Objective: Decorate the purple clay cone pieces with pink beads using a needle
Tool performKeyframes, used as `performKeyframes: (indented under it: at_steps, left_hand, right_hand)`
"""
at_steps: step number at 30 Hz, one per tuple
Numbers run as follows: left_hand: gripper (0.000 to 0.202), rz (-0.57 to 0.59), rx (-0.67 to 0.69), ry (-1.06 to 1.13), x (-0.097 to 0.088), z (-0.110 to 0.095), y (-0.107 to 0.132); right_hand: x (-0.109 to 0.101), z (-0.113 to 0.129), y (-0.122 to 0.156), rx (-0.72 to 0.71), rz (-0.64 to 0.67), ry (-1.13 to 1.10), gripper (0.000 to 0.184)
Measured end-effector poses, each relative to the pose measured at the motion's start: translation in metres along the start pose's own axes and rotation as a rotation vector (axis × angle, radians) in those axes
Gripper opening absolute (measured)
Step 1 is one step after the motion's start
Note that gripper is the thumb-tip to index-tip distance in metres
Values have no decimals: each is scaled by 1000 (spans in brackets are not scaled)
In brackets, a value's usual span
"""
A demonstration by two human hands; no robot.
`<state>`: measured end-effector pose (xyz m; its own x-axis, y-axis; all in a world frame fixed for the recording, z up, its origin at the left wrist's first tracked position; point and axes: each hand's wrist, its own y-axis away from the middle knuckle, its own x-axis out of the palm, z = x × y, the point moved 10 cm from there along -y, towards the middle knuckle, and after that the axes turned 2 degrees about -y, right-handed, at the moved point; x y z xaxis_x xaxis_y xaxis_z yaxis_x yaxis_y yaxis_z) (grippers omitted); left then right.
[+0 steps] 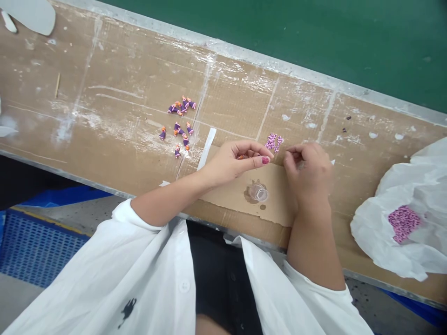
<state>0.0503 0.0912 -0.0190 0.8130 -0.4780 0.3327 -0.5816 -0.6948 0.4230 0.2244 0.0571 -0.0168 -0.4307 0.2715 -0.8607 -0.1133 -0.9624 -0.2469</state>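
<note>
A: Hands first. Left hand curled, thumb and fingertips pinched on a tiny orange piece, barely visible. Right hand curled too, fingertips drawn together near the left; what it pinches, cannot tell.

B: Where's the work?

A: Both hands rest on a cardboard scrap on the taped brown surface. Small pink-purple speckled cluster just beyond the fingertips. Clear little cup between the wrists, nearer the body.

B: Handling?

A: Piece looks feather-light and very small, likely rigid; easy to drop or flick away, I'd judge. Fingertip pinch across its sides is the only sensible hold.

B: Rest?

A: Scatter of purple-orange figurines to the left, well apart from the hands. White strip beside the left hand. Crumpled white plastic bag at right holding a heap of pink beads. Thin wooden stick far left.
</note>
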Motion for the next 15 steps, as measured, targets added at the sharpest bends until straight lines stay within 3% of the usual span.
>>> performKeyframes:
  at_steps: [11,15]
  left_hand:
    - [41,-8,20,-18,-2,-2,0]
    - [44,37,-16,40,3,5,-1]
  right_hand:
    - [22,7,-6,37,80,103,12]
    - [6,10,-8,31,23,-112,12]
